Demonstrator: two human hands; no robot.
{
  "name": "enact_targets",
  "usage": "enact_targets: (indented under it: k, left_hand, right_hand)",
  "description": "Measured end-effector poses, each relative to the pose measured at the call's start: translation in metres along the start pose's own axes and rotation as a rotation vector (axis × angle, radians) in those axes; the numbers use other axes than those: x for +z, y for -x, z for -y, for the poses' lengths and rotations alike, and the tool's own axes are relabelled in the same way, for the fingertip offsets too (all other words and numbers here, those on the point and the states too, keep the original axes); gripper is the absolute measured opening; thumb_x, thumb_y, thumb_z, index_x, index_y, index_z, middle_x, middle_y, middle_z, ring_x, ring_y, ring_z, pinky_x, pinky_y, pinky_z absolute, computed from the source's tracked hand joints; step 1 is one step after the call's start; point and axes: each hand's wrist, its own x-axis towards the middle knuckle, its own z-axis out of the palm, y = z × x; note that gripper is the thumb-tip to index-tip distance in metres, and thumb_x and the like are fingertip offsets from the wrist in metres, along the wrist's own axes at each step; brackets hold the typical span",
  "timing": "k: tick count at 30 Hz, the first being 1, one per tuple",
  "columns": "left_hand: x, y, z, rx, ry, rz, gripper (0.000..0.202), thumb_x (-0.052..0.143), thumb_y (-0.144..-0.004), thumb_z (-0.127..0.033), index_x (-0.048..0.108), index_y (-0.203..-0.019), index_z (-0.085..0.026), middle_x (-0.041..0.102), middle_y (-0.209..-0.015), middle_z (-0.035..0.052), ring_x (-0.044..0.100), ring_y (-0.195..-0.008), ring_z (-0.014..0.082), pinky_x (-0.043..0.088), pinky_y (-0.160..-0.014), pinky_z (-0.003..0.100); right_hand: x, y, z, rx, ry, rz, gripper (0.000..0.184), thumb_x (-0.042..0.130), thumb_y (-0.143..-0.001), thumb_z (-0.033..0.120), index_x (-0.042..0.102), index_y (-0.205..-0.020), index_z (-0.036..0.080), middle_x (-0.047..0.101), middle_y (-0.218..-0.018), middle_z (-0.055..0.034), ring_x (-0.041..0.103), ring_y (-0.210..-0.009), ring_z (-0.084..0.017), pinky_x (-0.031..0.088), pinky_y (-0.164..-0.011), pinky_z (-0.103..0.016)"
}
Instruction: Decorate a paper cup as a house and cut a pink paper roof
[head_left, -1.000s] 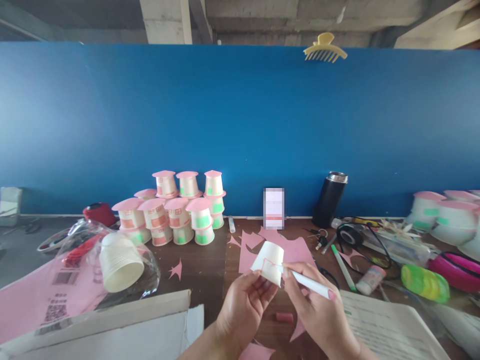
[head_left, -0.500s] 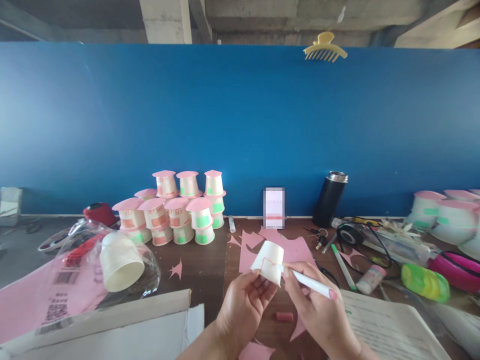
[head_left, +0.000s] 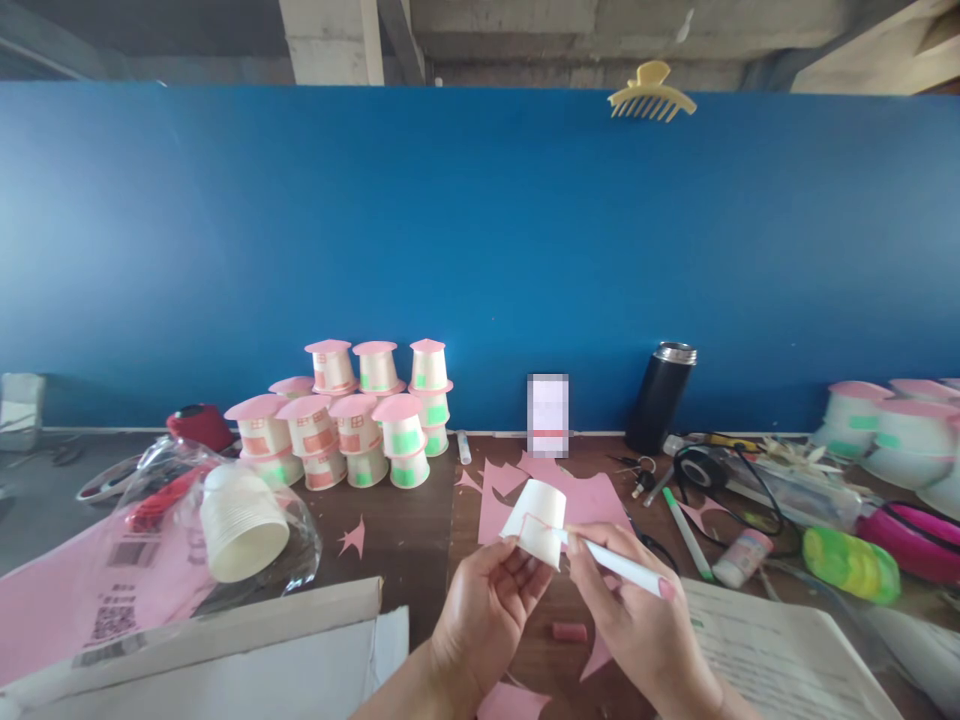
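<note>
My left hand (head_left: 484,610) is closed round the rim of a small white paper cup (head_left: 541,518), held upside down and tilted above the table. A thin pink line runs across the cup's side. My right hand (head_left: 637,625) grips a white pen (head_left: 619,568) with a pink end, and its tip touches the cup's side near the rim. Pink paper sheets (head_left: 585,498) lie on the dark wooden table (head_left: 397,535) just beyond the cup.
A pile of cups with pink lids (head_left: 360,420) stands at the blue wall. A sleeve of white cups in a plastic bag (head_left: 240,525) lies left. A black flask (head_left: 660,398), cables, a green tape roll (head_left: 851,565), a white box (head_left: 247,660) and an open booklet (head_left: 772,660) crowd the table.
</note>
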Motion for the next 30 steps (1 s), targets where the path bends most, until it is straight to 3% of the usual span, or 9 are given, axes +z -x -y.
enact_targets:
  k: [20, 24, 27, 30]
  left_hand:
    - [0.0006, -0.0002, -0.0022, 0.0, 0.009, -0.003, 0.008, 0.056, -0.08, -0.005, 0.064, -0.079, -0.005, 0.071, -0.08, 0.0145, 0.069, -0.076, 0.0202, 0.057, -0.079, 0.034]
    - [0.0012, 0.0007, -0.0022, 0.007, 0.016, -0.001, 0.007, 0.057, -0.08, -0.005, 0.064, -0.079, -0.006, 0.071, -0.079, 0.0139, 0.069, -0.076, 0.02, 0.057, -0.079, 0.033]
    - [0.0007, 0.0004, -0.0024, 0.023, 0.028, -0.02, 0.008, 0.056, -0.08, -0.005, 0.063, -0.077, -0.007, 0.071, -0.078, 0.0136, 0.069, -0.075, 0.0198, 0.057, -0.077, 0.033]
    - [-0.0003, 0.0006, -0.0028, 0.013, 0.019, 0.016, 0.007, 0.057, -0.08, -0.005, 0.063, -0.076, -0.007, 0.07, -0.078, 0.0128, 0.068, -0.074, 0.0189, 0.057, -0.076, 0.032]
  right_hand:
    - [0.0007, 0.0013, -0.001, 0.015, -0.021, 0.012, 0.012, 0.054, -0.093, 0.029, 0.064, -0.096, 0.022, 0.069, -0.081, -0.0035, 0.066, -0.075, -0.019, 0.048, -0.055, -0.025]
    - [0.0001, 0.0026, 0.0018, 0.031, -0.107, 0.021, 0.012, 0.056, -0.092, 0.027, 0.064, -0.098, 0.022, 0.069, -0.083, -0.0035, 0.067, -0.072, -0.018, 0.051, -0.057, -0.025]
    - [-0.0005, 0.0008, 0.0058, 0.109, -0.242, -0.05, 0.02, 0.056, -0.093, 0.028, 0.062, -0.111, 0.024, 0.068, -0.081, -0.0015, 0.065, -0.062, -0.014, 0.053, -0.058, -0.024]
    - [0.0001, -0.0048, 0.0042, 0.3, -0.323, -0.218, 0.029, 0.053, -0.094, 0.036, 0.06, -0.119, 0.024, 0.068, -0.084, -0.0028, 0.066, -0.067, -0.016, 0.056, -0.064, -0.027]
